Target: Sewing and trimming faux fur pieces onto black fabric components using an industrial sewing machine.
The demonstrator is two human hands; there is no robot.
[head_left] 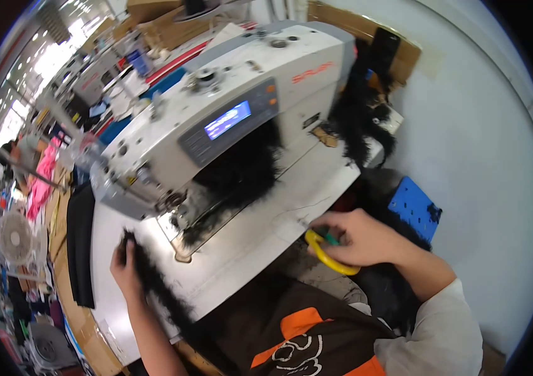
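Observation:
My left hand (126,268) pinches the upper end of a black furry strip (161,287) at the left of the sewing table (260,229). The strip hangs down past my wrist toward my lap. In my right hand (362,237), near the table's front edge, is a pair of scissors with a yellow handle (335,264). A bit of green shows between the fingers; the blades are mostly hidden. Between and beyond my hands stands a white sewing machine (153,141), its needle area lit. More black fur (241,172) lies under the machine's arm, reaching close to the presser foot.
Black fur strips (364,119) hang at the machine's right end. A blue perforated board (414,207) is at the right, by the pale wall (480,156). Folded black cloth (80,247) lies on the table's left side. A fan (17,237) and a person (25,150) are farther left.

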